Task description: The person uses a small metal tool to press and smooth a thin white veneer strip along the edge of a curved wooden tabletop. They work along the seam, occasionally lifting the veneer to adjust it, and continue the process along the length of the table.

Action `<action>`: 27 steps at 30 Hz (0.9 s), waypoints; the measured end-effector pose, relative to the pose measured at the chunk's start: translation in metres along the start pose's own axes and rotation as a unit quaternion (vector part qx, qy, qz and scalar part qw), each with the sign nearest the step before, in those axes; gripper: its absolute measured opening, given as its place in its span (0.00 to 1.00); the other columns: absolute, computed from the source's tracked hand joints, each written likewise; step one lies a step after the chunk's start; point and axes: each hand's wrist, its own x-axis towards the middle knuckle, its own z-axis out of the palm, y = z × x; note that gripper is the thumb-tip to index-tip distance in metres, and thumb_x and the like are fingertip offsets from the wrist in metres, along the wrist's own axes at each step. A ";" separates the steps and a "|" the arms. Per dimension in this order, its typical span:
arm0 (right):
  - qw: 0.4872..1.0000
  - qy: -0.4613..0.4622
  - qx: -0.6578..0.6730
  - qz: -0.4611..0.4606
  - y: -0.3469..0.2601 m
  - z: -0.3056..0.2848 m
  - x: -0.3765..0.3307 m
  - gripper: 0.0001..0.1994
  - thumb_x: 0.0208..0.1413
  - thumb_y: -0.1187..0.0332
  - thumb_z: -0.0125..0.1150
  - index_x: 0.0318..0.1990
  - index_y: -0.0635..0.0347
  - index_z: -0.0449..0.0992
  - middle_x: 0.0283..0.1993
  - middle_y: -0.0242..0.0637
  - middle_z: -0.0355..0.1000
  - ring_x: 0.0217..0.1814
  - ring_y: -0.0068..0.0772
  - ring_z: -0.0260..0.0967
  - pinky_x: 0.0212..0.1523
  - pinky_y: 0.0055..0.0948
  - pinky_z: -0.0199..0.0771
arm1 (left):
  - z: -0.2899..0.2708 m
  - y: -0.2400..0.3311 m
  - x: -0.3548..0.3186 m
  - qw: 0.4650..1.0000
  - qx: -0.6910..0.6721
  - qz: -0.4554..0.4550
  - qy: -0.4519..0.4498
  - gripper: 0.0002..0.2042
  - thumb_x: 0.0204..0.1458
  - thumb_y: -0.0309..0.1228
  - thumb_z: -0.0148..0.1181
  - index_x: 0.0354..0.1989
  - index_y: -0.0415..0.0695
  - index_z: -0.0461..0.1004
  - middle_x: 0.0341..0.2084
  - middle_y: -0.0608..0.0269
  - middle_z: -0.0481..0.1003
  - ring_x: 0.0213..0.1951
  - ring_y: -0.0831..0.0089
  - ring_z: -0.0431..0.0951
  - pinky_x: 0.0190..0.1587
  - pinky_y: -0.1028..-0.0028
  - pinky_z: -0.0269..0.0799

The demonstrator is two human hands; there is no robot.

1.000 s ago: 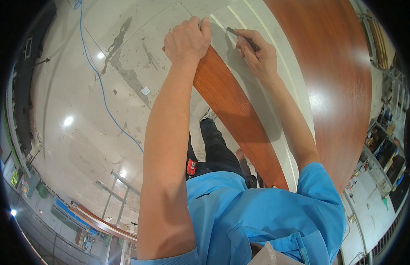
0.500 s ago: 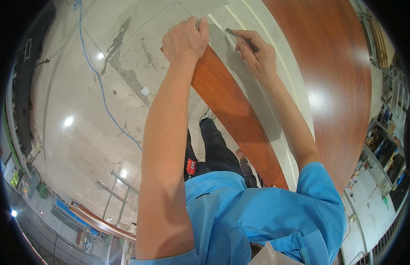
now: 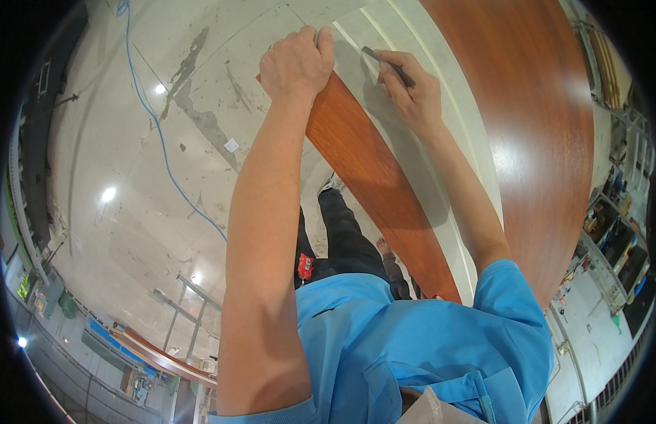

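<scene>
My left hand [image 3: 297, 65] is closed over the far end of a narrow reddish-brown wood-grain board [image 3: 374, 169]. A small grey sliver shows between its thumb and fingers, too little to name. In my right hand [image 3: 417, 95] is a slim dark pen-like tool [image 3: 371, 53], pinched between thumb and fingers. Its tip points left, over a grey surface with pale stripes [image 3: 455, 92], and I cannot tell whether it touches. That surface lies between the narrow board and a wide glossy reddish-brown panel [image 3: 533, 127] on the right.
A blue hose or cable [image 3: 163, 141] runs across the stained floor on the left. Metal frames [image 3: 190, 304] and a stack of boards [image 3: 158, 353] stand at lower left. Shelving with tools [image 3: 617, 247] lines the right. Part of another person's hand [image 3: 438, 297] shows at the narrow board's near end.
</scene>
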 end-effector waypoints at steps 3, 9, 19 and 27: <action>1.000 0.001 0.003 0.001 -0.001 0.000 -0.001 0.09 0.70 0.72 0.62 0.54 0.58 0.82 0.29 0.31 0.77 0.28 0.20 0.72 0.31 0.24 0.72 | 0.000 0.001 0.000 1.000 0.008 -0.007 -0.003 0.26 0.71 0.51 0.43 0.36 0.44 0.83 0.33 0.54 0.85 0.39 0.52 0.85 0.44 0.54 0.79; 1.000 -0.003 -0.010 0.002 -0.004 -0.002 -0.004 0.09 0.70 0.72 0.62 0.54 0.59 0.81 0.30 0.31 0.78 0.28 0.21 0.73 0.31 0.24 0.72 | 0.000 0.000 0.000 1.000 0.007 -0.004 -0.010 0.27 0.71 0.51 0.42 0.38 0.44 0.83 0.35 0.54 0.85 0.40 0.52 0.85 0.44 0.54 0.79; 1.000 -0.007 -0.011 0.004 -0.005 -0.005 -0.009 0.09 0.70 0.73 0.62 0.54 0.59 0.81 0.30 0.32 0.78 0.29 0.21 0.73 0.32 0.25 0.73 | 0.000 0.000 0.000 1.000 0.007 -0.002 -0.004 0.26 0.71 0.51 0.42 0.37 0.45 0.83 0.35 0.55 0.85 0.40 0.53 0.85 0.44 0.54 0.79; 1.000 -0.004 -0.005 -0.001 -0.004 -0.007 -0.012 0.10 0.70 0.73 0.61 0.55 0.59 0.81 0.29 0.31 0.77 0.29 0.21 0.72 0.31 0.25 0.73 | 0.000 0.001 0.000 1.000 0.015 -0.001 -0.010 0.26 0.71 0.51 0.42 0.37 0.45 0.83 0.35 0.54 0.85 0.39 0.53 0.85 0.44 0.54 0.79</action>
